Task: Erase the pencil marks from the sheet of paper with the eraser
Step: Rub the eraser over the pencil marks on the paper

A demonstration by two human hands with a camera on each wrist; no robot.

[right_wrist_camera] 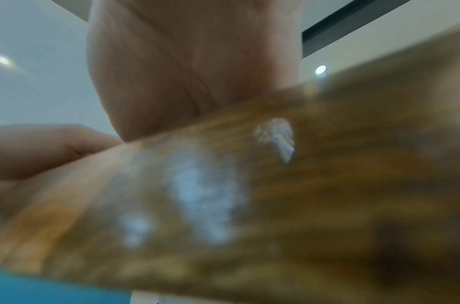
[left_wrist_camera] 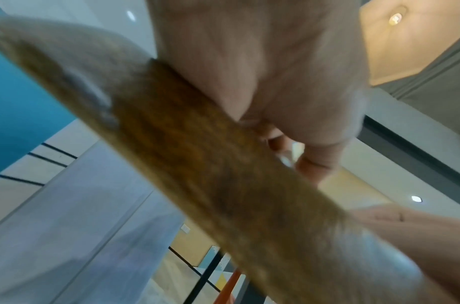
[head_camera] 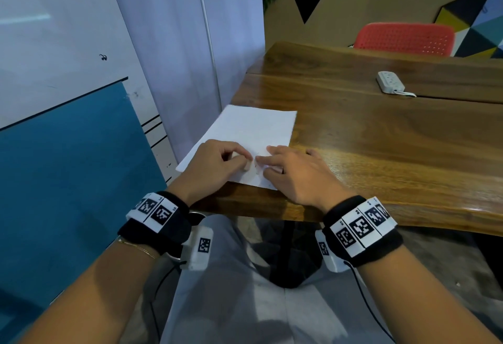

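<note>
I see the sheet of paper (head_camera: 253, 136) lying at the near left corner of the wooden bench (head_camera: 381, 136), its left edge reaching the bench's edge beside the white wall. My left hand (head_camera: 215, 164) sits on the lower part of the sheet, fingers curled round a small pale eraser (head_camera: 247, 165) — its end pokes out below the fingertips and touches the paper. Just to the right of the eraser there are a few faint pencil marks (head_camera: 256, 164), too small to read. My right hand (head_camera: 296, 173) lies flat on the sheet's near right corner, fingers straight and spread, pressing the paper down, with its fingertips close to the eraser. Both wrist views are blurred — they show only the bench edge and the underside of each palm. Farther back on the bench rests a white power strip (head_camera: 390, 81), and a red chair (head_camera: 405, 39) stands behind it.
</note>
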